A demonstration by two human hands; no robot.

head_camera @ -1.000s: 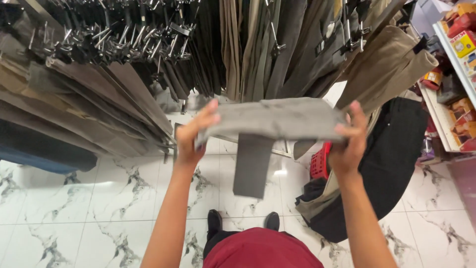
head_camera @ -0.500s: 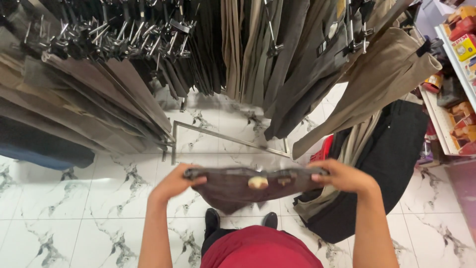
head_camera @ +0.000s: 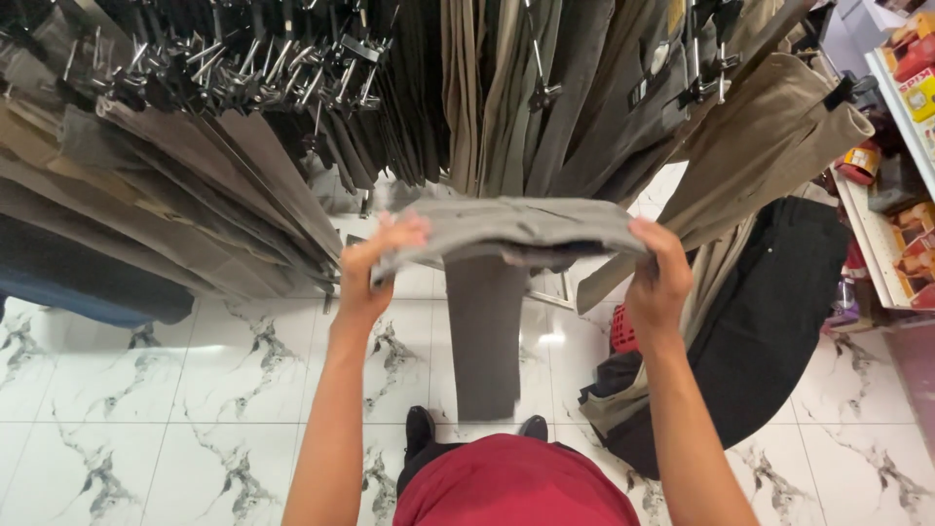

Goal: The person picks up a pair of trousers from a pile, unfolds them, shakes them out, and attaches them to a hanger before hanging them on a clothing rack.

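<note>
Behind the held grey trousers (head_camera: 506, 229), hanging trousers (head_camera: 292, 146) crowd close.

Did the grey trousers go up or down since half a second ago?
Yes. The grey trousers went up, from low over the floor tiles to near the hanging clothes.

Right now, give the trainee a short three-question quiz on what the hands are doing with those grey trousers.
1. True or false: both hands grip the grey trousers.
2. Where does the trouser leg hang? A) over the rack B) straight down toward the floor C) across the shelf
3. Fill in: the floor is white ______ tile.

Key
1. True: the left hand and right hand hold the two ends of the grey trousers, which are folded over at the top.
2. B: the trouser leg drops toward the floor, in front of the person's shoes.
3. Marbled, with dark veins.
</note>
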